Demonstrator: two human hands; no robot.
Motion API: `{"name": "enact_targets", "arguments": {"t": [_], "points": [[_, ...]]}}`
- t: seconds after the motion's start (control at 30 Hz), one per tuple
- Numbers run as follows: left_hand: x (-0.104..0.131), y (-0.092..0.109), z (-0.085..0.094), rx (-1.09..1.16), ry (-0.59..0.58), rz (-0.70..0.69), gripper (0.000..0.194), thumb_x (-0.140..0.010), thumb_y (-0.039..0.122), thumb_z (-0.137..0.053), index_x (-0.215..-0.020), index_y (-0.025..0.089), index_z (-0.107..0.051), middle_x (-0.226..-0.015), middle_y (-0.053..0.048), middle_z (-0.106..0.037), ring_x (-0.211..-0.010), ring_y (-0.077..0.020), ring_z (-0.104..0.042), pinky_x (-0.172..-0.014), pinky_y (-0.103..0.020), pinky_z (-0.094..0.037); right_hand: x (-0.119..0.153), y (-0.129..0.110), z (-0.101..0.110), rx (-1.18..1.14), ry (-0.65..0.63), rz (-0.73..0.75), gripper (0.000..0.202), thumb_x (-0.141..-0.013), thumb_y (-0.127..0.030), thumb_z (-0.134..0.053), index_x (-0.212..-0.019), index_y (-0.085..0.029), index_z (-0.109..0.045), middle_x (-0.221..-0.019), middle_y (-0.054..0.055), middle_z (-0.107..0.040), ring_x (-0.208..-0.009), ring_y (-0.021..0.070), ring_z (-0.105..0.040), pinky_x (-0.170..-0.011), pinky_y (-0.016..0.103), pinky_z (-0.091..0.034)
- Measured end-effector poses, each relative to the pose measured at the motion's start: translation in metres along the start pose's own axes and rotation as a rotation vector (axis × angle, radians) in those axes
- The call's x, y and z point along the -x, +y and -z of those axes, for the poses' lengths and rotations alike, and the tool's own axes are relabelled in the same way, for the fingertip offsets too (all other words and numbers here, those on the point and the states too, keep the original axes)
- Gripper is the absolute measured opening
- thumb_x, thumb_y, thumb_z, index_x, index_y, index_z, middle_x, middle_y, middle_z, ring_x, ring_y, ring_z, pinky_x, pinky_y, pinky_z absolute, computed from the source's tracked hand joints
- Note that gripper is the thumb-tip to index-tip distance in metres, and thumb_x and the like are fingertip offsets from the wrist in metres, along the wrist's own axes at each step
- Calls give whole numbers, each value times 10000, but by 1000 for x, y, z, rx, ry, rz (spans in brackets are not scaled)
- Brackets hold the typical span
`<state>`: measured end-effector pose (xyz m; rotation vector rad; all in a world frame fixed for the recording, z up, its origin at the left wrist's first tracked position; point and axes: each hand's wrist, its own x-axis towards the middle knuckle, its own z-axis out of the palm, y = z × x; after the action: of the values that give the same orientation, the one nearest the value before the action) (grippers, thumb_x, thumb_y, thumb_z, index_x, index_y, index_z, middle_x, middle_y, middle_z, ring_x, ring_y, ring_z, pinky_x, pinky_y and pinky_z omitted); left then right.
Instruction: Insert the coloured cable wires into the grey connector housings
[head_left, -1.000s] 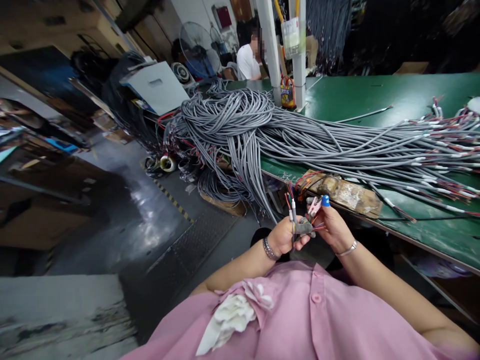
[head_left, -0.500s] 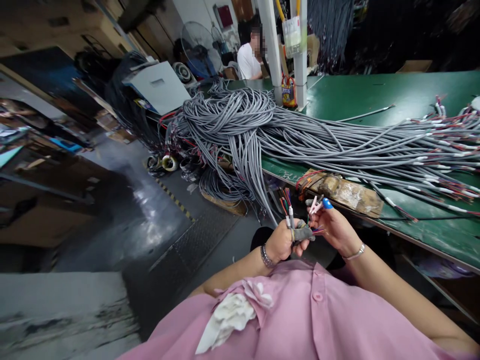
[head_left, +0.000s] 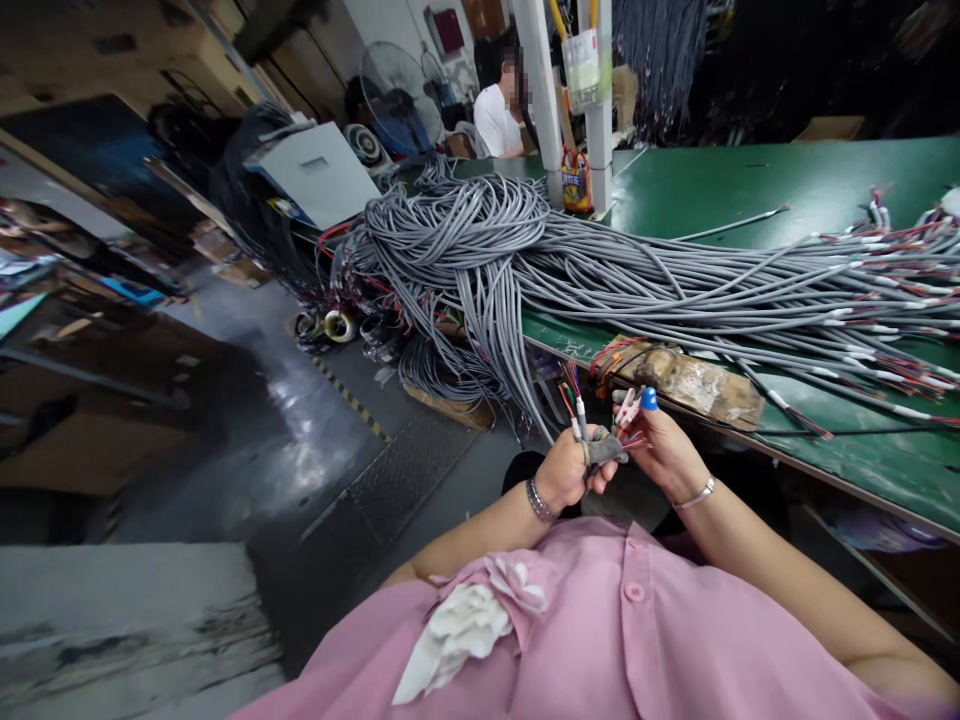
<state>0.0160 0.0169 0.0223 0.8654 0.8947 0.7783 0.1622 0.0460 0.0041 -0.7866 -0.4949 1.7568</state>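
My left hand (head_left: 564, 474) is closed around grey cable ends (head_left: 581, 412), whose thin coloured wires fan out above the fist. Grey covering wraps some of its fingers. More coloured wires (head_left: 636, 440) stick out to the right, toward my right hand (head_left: 666, 452). That hand wears a blue thumb cover (head_left: 649, 399) and pinches a small pale pink two-pronged piece (head_left: 628, 408), its exact kind unclear. The right fingertips are close to the wires; whether they touch is hard to see.
A large bundle of grey cables (head_left: 465, 225) lies along the green table (head_left: 795, 185), stripped ends at right. A taped wooden block (head_left: 697, 385) sits at the near edge. White posts (head_left: 541, 100) rise behind. Beyond them is a person in white (head_left: 495, 122).
My right hand has moved slightly left, closer to the left hand, and the pink piece has turned in its pinch. The left hand keeps hold of the cables.
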Motion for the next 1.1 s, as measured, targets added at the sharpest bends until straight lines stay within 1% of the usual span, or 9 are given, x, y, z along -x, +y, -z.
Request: {"name": "enact_targets", "arguments": {"t": [0.2,0.37,0.47,0.57,0.73,0.87,0.93,1.0,1.1], "points": [[0,-2,0,-6,13,30,338,-674,422,-724,-685,114,-586,-477,5,-565,-300,-62,-444,-301,-170,-251,-1,4,0,19,10,25,456,-669,-646,-688,-794,-208,-670,-739,29,-656,-636,158,-574,-615,296,-469],[4,-2,2,0,36,-5,339,-682,423,-723,-674,120,-572,-477,4,-565,-292,-63,-431,-295,-177,-245,2,2,4,-17,-28,-50,529,-720,-743,-537,-774,-229,-650,-805,43,-663,-655,171,-583,-647,321,-495],[12,-2,1,-24,50,-8,337,-689,423,-721,-675,124,-565,-494,2,-574,-305,-63,-446,-306,-173,-231,5,-2,6,-26,-42,-98,544,-740,-741,-513,-831,-226,-663,-863,64,-675,-677,178,-592,-645,323,-500],[19,-2,-2,-58,78,-20,337,-702,426,-713,-681,126,-563,-519,-7,-590,-329,-67,-470,-322,-172,-225,9,-6,5,-22,-87,-107,487,-763,-684,-548,-846,-221,-671,-856,58,-675,-674,167,-586,-650,317,-493],[21,-3,-9,-64,133,-96,315,-729,400,-699,-671,127,-553,-536,-6,-592,-344,-65,-483,-336,-178,-235,12,-7,3,85,-61,21,338,-798,-534,-621,-892,-214,-680,-726,12,-629,-608,137,-527,-591,278,-439],[17,-2,-12,-31,150,-144,282,-758,374,-672,-679,126,-563,-528,-1,-585,-338,-66,-478,-332,-182,-230,12,0,8,269,74,254,304,-825,-500,-613,-789,-204,-669,-709,9,-618,-614,128,-505,-595,266,-419],[15,-2,-13,-13,152,-142,272,-762,371,-668,-694,127,-571,-525,1,-585,-336,-69,-479,-329,-183,-230,10,2,10,321,125,329,308,-824,-497,-619,-760,-199,-668,-724,15,-632,-621,123,-508,-602,255,-420],[13,-2,-14,-7,156,-137,276,-762,374,-668,-691,127,-569,-520,2,-583,-335,-71,-480,-329,-183,-235,7,4,11,262,84,276,362,-820,-546,-598,-768,-196,-674,-729,23,-644,-618,127,-521,-587,255,-431],[12,-2,-15,-2,168,-137,287,-753,377,-673,-670,131,-550,-515,2,-583,-333,-68,-475,-329,-180,-237,2,5,8,57,-22,90,427,-773,-608,-613,-793,-189,-690,-728,30,-658,-622,141,-557,-579,268,-469]]}}
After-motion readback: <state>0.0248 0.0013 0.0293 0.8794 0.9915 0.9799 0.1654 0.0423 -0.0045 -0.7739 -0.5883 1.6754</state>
